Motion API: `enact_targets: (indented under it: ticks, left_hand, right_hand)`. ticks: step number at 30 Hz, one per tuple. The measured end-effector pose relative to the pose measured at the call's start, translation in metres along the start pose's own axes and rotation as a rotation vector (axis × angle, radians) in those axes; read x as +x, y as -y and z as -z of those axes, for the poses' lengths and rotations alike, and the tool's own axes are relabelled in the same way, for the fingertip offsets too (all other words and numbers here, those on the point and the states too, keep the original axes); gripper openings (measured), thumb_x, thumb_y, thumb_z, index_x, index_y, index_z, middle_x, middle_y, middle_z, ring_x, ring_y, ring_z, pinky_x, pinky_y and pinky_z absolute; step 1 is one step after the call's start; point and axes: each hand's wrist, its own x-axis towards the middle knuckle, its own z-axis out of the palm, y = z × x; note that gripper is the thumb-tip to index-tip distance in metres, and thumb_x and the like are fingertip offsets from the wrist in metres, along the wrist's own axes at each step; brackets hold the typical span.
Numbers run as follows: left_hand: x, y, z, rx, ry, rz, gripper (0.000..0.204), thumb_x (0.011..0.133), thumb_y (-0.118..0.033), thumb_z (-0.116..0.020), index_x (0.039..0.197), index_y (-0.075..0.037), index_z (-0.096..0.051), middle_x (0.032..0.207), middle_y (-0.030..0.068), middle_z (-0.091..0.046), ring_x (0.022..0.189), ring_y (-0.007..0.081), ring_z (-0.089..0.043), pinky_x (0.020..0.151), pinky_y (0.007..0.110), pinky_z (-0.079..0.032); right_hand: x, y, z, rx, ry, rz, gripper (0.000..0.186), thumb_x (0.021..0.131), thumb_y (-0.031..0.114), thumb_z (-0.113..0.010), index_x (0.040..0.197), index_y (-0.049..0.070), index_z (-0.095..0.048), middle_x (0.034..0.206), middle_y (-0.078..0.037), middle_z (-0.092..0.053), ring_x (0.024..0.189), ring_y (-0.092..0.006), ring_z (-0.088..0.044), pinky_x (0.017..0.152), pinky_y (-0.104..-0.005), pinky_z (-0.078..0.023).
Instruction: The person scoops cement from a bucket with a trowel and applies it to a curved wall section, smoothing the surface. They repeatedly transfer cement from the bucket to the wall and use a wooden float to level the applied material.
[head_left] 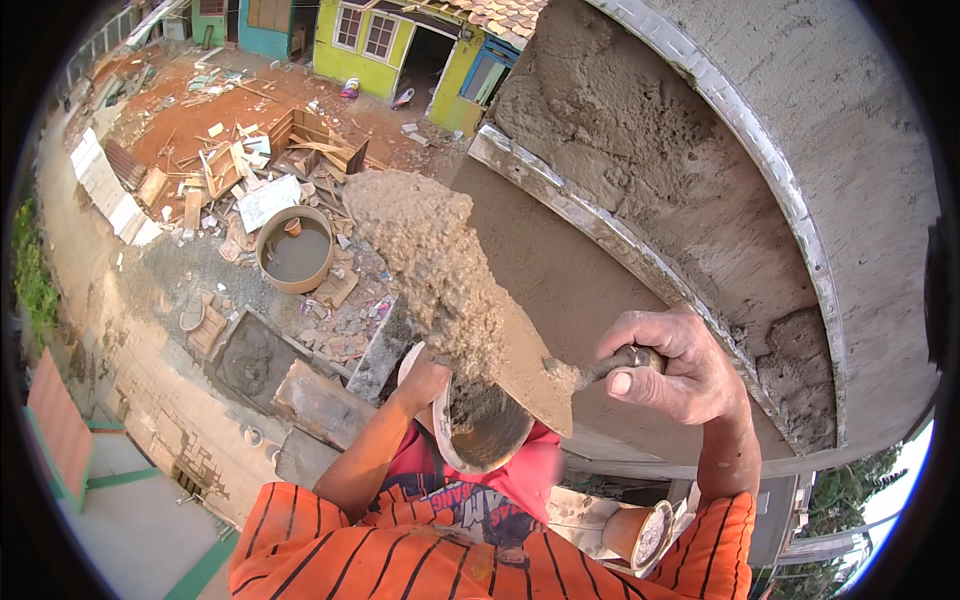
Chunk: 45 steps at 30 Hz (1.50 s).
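Outdoor site, seen from a height: red dirt (180,122) is running up to a yellow house (400,50) at the back, with broken boards (318,140) and rubble lying in front of it. A round tub (301,286) is sitting near the boards, holding murky liquid and a small orange pot (293,227). Below it, a rectangular trough (255,355) is holding grey mix.

Right side: a grey wall (860,130) is carrying a curved pale strip (765,165) and a straighter edging board (590,215), with rough wet mortar (640,120) filling the bay between them.

Right hand (685,365) is holding the trowel (545,385) by its handle, thumb and fingers clamped round it. Blade is pointing up-left, out in front of the wall, bearing a thick mortar load (430,265); bare metal is showing near the handle.

Left hand (424,382) is gripping a bowl (440,425) just below the trowel, fingers curled on the rim. Mortar is coating its inside. An orange-brown bucket (622,530) is standing lower right, near the orange sleeve (712,545).
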Motion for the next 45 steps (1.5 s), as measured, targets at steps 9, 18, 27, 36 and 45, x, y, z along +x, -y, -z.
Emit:
enact_targets:
  ticks: [9, 18, 27, 36, 45]
  left_hand:
    - [0.029, -0.087, 0.044, -1.105, 0.013, 0.436, 0.057, 0.089, -0.025, -0.063, 0.135, 0.003, -0.047, 0.13, 0.0085, -0.055, 0.119, 0.017, -0.05, 0.105, 0.032, -0.035]
    - [0.042, -0.101, 0.042, -1.077, 0.081, 0.36, 0.056, 0.089, -0.02, -0.061, 0.136, 0.005, -0.045, 0.133, 0.0104, -0.053, 0.123, 0.0184, -0.048, 0.106, 0.032, -0.033]
    - [0.041, -0.1, 0.046, -1.028, 0.023, 0.392, 0.061, 0.087, -0.031, -0.061, 0.135, 0.003, -0.048, 0.131, 0.0087, -0.054, 0.122, 0.0178, -0.047, 0.106, 0.032, -0.032]
    - [0.042, -0.087, 0.037, -1.031, 0.05, 0.346, 0.055, 0.089, -0.022, -0.062, 0.135, 0.004, -0.047, 0.129, 0.0095, -0.056, 0.119, 0.017, -0.049, 0.103, 0.032, -0.035]
    - [0.041, -0.094, 0.032, -1.067, 0.05, 0.421, 0.053, 0.089, -0.021, -0.061, 0.134, 0.004, -0.047, 0.13, 0.0096, -0.056, 0.119, 0.0185, -0.049, 0.105, 0.033, -0.033]
  right_hand:
    - [0.017, -0.004, 0.046, -0.058, -0.565, -0.046, 0.045, 0.094, 0.044, -0.055, 0.078, 0.003, -0.059, 0.062, 0.001, -0.05, 0.051, -0.0074, -0.05, 0.046, -0.0231, -0.039]
    - [0.049, -0.006, 0.044, -0.43, -0.419, -0.229, 0.039, 0.094, 0.035, -0.056, 0.094, -0.003, -0.064, 0.066, -0.01, -0.058, 0.062, -0.016, -0.055, 0.059, -0.0344, -0.045]
    - [0.029, -0.023, 0.064, -0.451, -0.619, -0.209, 0.047, 0.094, 0.046, -0.057, 0.094, 0.0, -0.064, 0.065, -0.007, -0.055, 0.061, -0.0136, -0.054, 0.057, -0.0321, -0.045]
    - [-0.027, -0.015, 0.056, -0.954, -0.834, -0.217, 0.02, 0.082, 0.015, -0.071, 0.092, -0.001, -0.064, 0.072, -0.012, -0.061, 0.059, -0.0187, -0.054, 0.058, -0.0309, -0.044]
    - [-0.018, 0.029, 0.036, -0.63, -0.388, 0.036, 0.027, 0.075, 0.023, -0.078, 0.086, 0.001, -0.067, 0.071, -0.01, -0.065, 0.063, -0.0204, -0.063, 0.057, -0.0306, -0.046]
